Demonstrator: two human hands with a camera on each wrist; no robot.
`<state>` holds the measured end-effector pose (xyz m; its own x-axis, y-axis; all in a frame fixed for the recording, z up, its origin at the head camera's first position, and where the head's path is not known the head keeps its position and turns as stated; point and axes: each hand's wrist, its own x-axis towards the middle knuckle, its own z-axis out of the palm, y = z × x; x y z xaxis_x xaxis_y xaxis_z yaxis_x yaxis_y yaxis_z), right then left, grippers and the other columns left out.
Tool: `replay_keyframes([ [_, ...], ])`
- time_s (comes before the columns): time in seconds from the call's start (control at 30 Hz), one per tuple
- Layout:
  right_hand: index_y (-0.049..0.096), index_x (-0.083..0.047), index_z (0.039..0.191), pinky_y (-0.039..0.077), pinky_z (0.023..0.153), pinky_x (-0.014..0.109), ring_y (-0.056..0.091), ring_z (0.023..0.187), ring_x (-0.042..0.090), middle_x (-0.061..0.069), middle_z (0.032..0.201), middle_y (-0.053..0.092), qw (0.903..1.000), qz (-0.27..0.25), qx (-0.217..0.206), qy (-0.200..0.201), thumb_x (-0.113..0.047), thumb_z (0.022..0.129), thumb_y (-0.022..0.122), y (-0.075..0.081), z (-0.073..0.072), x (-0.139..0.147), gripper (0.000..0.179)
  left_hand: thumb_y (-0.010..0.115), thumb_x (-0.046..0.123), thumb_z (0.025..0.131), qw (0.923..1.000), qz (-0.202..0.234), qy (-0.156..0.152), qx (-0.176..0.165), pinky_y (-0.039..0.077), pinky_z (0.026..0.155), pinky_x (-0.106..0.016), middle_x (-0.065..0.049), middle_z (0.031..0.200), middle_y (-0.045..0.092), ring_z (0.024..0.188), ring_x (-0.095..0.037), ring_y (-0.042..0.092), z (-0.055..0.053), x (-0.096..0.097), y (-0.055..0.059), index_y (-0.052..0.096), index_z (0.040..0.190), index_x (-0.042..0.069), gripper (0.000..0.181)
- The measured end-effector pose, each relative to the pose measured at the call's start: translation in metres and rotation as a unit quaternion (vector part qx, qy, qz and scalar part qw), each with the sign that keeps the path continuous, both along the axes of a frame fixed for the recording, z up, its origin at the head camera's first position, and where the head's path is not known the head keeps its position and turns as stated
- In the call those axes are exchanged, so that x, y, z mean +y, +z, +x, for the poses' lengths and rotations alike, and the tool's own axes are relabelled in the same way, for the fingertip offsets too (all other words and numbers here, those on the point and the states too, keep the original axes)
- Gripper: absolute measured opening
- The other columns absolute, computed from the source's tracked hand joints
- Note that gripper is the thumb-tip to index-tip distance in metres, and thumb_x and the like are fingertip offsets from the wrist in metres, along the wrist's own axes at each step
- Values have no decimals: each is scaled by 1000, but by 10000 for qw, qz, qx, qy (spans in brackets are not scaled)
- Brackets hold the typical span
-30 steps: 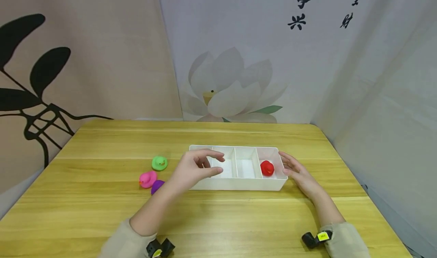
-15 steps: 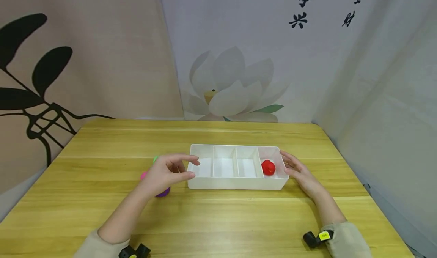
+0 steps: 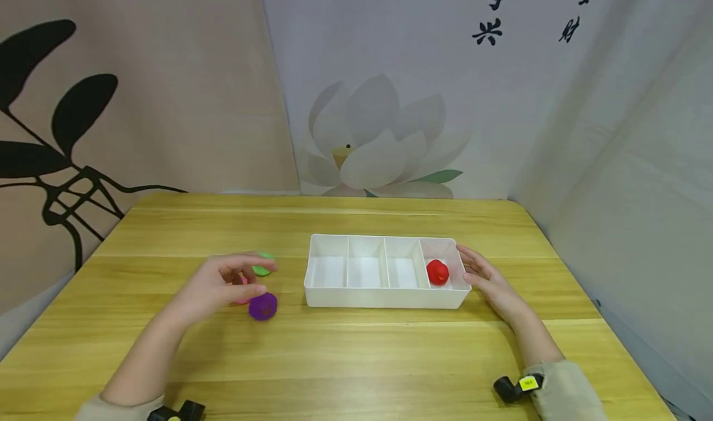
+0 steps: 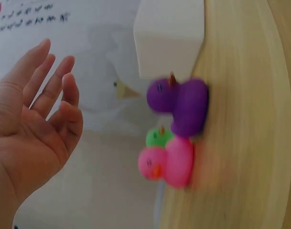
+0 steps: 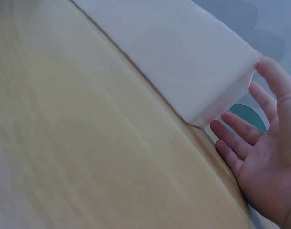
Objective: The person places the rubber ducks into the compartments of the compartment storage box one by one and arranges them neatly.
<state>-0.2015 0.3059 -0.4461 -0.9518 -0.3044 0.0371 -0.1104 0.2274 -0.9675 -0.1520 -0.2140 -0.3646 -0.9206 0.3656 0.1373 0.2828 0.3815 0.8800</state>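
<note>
My left hand (image 3: 214, 288) hovers over a small group of rubber ducks, fingers and thumb apart, holding nothing. Nearest its thumb is the purple duck (image 3: 263, 306). The green duck (image 3: 264, 267) lies behind the fingers, partly covered. Most of the pink duck is hidden by the hand in the head view, but the left wrist view shows the pink duck (image 4: 167, 164) beside the purple one. A white box (image 3: 384, 298) with several compartments stands right of them. In its rightmost compartment sits a red duck (image 3: 437, 273). With loosely extended fingers, my right hand (image 3: 494, 291) touches the box's right end.
The wooden table (image 3: 356, 359) carries the ducks and box. Behind it hang cloth backdrops (image 3: 184, 99) with plant prints and dark characters. A black wrist camera (image 3: 518, 389) is strapped at the right sleeve.
My left hand has moved left, from above the box to the ducks, with its fingers still apart. My right hand, the box and the red duck have stayed in place.
</note>
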Motion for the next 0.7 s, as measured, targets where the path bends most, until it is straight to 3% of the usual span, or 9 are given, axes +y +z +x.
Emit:
replay_keyframes([
  [0.23, 27, -12, 151, 21, 105, 58, 27, 134, 38, 23, 147, 31, 10000, 49, 14, -6, -14, 98, 49, -1, -1, 3, 57, 74, 13, 84, 9995, -248, -59, 174, 47, 61, -31, -13, 100, 64, 75, -22, 55, -11, -24, -11, 69, 114, 12, 30],
  [0.43, 27, -11, 151, 19, 105, 58, 26, 133, 37, 22, 146, 31, 10000, 0, -1, 7, -15, 98, 50, -2, -2, 3, 57, 72, 11, 86, 9990, -435, -78, 41, 47, 64, -31, -18, 103, 62, 83, -23, 55, -17, -43, -21, 66, 119, 6, 33],
  [0.7, 28, -13, 151, 26, 104, 47, 29, 133, 34, 20, 147, 32, 10000, 83, -24, -18, -16, 98, 50, -2, -2, 3, 57, 71, 16, 87, 9985, -528, -139, -2, 46, 73, -31, -11, 116, 63, 97, -24, 54, -24, -55, -35, 65, 121, 6, 36],
])
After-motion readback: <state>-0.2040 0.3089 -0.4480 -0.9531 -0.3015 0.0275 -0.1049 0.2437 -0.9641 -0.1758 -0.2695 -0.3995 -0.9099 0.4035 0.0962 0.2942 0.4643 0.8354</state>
